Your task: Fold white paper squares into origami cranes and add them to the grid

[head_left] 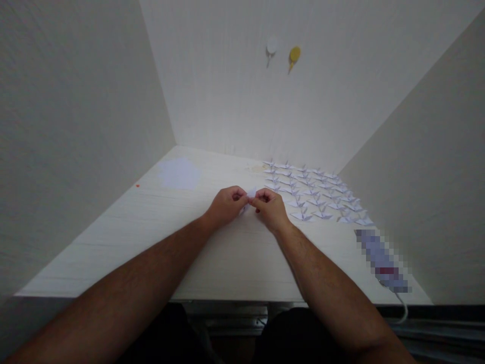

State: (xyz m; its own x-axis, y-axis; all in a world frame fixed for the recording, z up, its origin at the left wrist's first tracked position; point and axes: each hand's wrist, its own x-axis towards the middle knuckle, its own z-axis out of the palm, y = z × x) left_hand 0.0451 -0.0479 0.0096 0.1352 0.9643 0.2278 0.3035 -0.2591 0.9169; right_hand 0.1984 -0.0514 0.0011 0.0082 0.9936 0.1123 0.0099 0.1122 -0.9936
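Observation:
My left hand [226, 204] and my right hand [271, 208] meet over the middle of a pale wooden table [151, 237]. Both pinch a small piece of folded white paper [250, 193] between their fingertips, just above the tabletop. The fingers of each hand are curled closed round the paper, which is mostly hidden by them. To the right of my right hand lie several rows of folded white paper cranes [314, 192].
A blurred-out oblong object [381, 259] with a cable lies near the table's right front corner. A faint pale patch [179, 173] marks the table's far left. Walls close in on three sides; two small hooks [282, 53], white and yellow, hang on the back wall.

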